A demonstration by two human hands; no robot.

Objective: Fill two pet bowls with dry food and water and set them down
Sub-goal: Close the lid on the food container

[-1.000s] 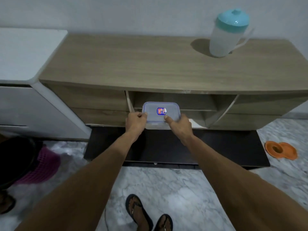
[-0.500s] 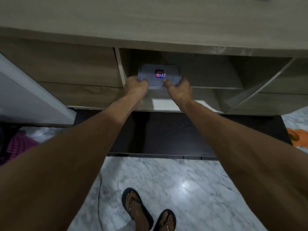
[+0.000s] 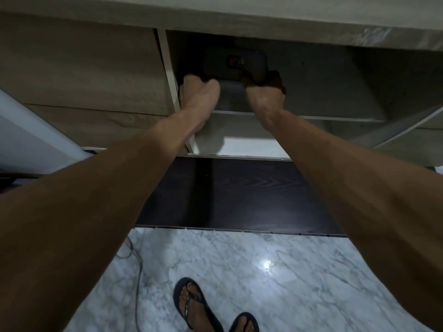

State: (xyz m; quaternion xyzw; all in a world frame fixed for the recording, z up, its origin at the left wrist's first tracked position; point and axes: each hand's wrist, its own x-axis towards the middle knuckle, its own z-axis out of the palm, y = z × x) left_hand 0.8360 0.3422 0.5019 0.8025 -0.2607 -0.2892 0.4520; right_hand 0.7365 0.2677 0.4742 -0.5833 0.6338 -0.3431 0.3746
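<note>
Wooden cabinet (image 3: 84,68) shades the container (image 3: 217,63), left hand (image 3: 200,93) and right hand (image 3: 263,93) fingers gripping its near corners.

A home: wooden sideboard (image 3: 79,75), marble floor (image 3: 287,283), feet in flip-flops (image 3: 194,305).

Head cam faces fwd & down, close on cabinet (image 3: 79,68) opening, floor (image 3: 299,283) below.

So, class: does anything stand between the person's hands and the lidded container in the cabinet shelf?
Nothing visible does. The left hand and right hand hold the container at its near edge, inside the upper shelf. The space behind it is too dark to judge.
</note>
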